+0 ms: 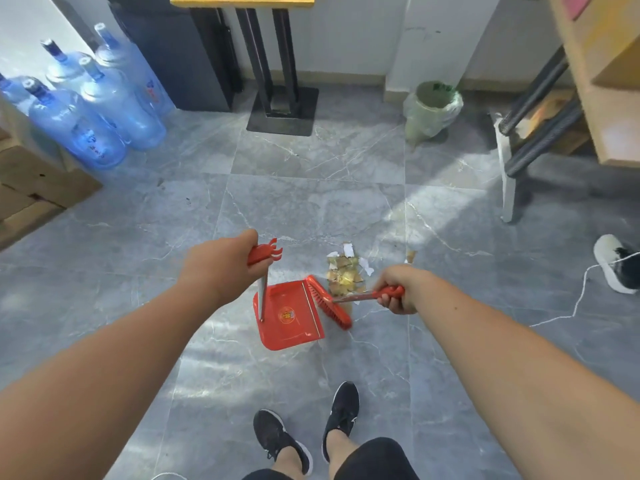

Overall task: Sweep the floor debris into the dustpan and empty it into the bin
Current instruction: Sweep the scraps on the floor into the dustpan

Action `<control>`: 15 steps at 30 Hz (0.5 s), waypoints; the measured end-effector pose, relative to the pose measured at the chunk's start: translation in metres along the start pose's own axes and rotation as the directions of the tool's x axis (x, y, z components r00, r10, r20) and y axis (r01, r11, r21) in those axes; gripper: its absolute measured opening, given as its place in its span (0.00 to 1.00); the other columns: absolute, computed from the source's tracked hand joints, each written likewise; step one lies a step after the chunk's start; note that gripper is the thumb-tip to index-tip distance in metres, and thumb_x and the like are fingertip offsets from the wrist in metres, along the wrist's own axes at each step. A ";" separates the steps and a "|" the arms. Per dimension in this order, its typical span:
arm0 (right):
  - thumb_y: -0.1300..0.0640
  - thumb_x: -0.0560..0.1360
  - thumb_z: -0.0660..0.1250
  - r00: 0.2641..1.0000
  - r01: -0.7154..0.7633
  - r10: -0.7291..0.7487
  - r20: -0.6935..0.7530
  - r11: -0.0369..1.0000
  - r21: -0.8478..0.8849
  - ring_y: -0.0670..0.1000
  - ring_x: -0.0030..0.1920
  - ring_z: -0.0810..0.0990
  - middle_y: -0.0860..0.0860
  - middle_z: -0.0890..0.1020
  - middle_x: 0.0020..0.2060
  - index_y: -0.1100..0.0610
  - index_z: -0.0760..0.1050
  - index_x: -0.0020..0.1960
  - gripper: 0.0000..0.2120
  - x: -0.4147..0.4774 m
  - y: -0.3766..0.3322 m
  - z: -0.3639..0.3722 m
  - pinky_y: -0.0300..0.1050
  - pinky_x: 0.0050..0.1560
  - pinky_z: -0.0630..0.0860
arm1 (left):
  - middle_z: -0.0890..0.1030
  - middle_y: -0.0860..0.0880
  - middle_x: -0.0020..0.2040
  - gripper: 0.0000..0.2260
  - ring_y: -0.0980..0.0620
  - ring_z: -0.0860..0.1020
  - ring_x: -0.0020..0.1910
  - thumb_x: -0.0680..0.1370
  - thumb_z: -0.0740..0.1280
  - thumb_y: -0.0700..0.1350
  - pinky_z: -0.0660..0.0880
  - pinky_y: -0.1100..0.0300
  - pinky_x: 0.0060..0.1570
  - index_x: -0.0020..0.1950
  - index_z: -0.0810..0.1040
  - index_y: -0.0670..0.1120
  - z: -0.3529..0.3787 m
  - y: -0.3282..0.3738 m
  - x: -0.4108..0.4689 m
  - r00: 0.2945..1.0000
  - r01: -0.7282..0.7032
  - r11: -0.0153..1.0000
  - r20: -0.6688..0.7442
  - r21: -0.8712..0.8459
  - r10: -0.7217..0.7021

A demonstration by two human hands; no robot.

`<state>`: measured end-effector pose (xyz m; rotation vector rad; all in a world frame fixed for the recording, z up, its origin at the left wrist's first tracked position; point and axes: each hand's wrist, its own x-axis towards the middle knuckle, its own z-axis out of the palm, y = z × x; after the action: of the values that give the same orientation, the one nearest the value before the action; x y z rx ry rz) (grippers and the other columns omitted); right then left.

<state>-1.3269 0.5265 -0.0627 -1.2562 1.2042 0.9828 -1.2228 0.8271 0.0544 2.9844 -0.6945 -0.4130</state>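
Observation:
A red dustpan (289, 315) stands on the grey tiled floor in front of my feet, its open edge facing right. My left hand (221, 268) grips the red top of its upright handle. My right hand (396, 289) holds the red handle of a broom, whose red brush head (327, 303) lies along the dustpan's open edge. A small pile of paper scraps and yellowish debris (346, 271) lies just beyond the brush, to the upper right of the dustpan. The bin (433, 109), lined with a pale green bag, stands against the far wall.
Several blue water bottles (100, 105) lean at the far left above cardboard boxes (38, 188). A table's black pedestal base (282, 112) stands at the back centre. A wooden bench (588, 84) is at right, with another person's shoe (614, 263) and a white cord (585, 292) nearby.

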 end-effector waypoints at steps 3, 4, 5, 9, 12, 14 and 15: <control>0.65 0.80 0.61 1.000 -0.004 0.004 -0.013 1.000 0.030 0.45 0.17 0.70 0.53 0.69 0.30 0.64 0.73 0.39 0.11 -0.001 -0.001 -0.024 0.30 0.17 0.64 | 0.74 0.52 0.32 0.17 0.46 0.75 0.32 0.78 0.64 0.62 0.71 0.56 0.33 0.46 0.68 0.49 0.000 0.028 0.016 0.998 -0.058 0.998 -0.016 -0.002 0.058; 0.65 0.80 0.62 1.000 -0.001 0.001 -0.022 0.999 0.034 0.45 0.19 0.70 0.53 0.70 0.30 0.65 0.73 0.38 0.11 -0.002 0.000 -0.031 0.30 0.17 0.64 | 0.75 0.52 0.32 0.17 0.46 0.76 0.32 0.78 0.64 0.62 0.72 0.56 0.33 0.46 0.68 0.49 0.001 0.036 0.021 0.997 -0.072 0.997 -0.017 -0.003 0.072; 0.65 0.79 0.62 0.999 0.004 -0.002 -0.038 0.999 0.040 0.45 0.21 0.69 0.54 0.71 0.29 0.65 0.73 0.38 0.12 -0.004 0.001 -0.038 0.30 0.17 0.65 | 0.76 0.52 0.33 0.17 0.47 0.76 0.31 0.78 0.64 0.62 0.72 0.56 0.33 0.46 0.68 0.49 0.001 0.042 0.026 0.996 -0.085 0.996 -0.017 -0.004 0.085; 0.65 0.79 0.62 0.997 0.023 -0.016 -0.079 0.997 0.079 0.46 0.21 0.69 0.54 0.72 0.24 0.63 0.72 0.40 0.09 -0.010 0.007 -0.057 0.31 0.17 0.64 | 0.75 0.54 0.32 0.17 0.48 0.75 0.30 0.78 0.63 0.63 0.70 0.58 0.31 0.45 0.67 0.50 0.000 0.060 0.047 0.993 -0.119 0.993 -0.028 0.009 0.119; 0.65 0.78 0.64 0.996 0.031 -0.021 -0.091 0.994 0.109 0.46 0.18 0.70 0.54 0.71 0.26 0.63 0.72 0.41 0.07 -0.013 0.009 -0.068 0.30 0.18 0.64 | 0.75 0.53 0.32 0.17 0.48 0.74 0.30 0.78 0.64 0.62 0.69 0.57 0.30 0.45 0.68 0.49 -0.001 0.069 0.060 0.989 -0.147 0.989 -0.029 0.010 0.147; 0.65 0.79 0.64 0.997 0.016 -0.006 -0.072 0.988 0.151 0.45 0.18 0.70 0.54 0.72 0.28 0.64 0.72 0.42 0.07 -0.020 0.005 -0.079 0.30 0.18 0.64 | 0.75 0.52 0.32 0.17 0.48 0.75 0.30 0.78 0.64 0.62 0.72 0.57 0.31 0.45 0.67 0.49 -0.005 0.073 0.069 0.984 -0.178 0.984 -0.019 0.017 0.178; 0.64 0.79 0.64 0.999 0.003 0.007 -0.053 0.984 0.178 0.45 0.18 0.70 0.55 0.72 0.28 0.64 0.73 0.43 0.07 -0.024 0.002 -0.086 0.30 0.17 0.64 | 0.75 0.53 0.32 0.17 0.48 0.75 0.30 0.78 0.64 0.62 0.72 0.57 0.31 0.45 0.67 0.49 -0.009 0.074 0.073 0.981 -0.195 0.981 -0.019 0.024 0.195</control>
<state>-1.3421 0.4434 -0.0335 -1.1457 1.3053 0.8278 -1.1888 0.7281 0.0530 2.8980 -0.9844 -0.3624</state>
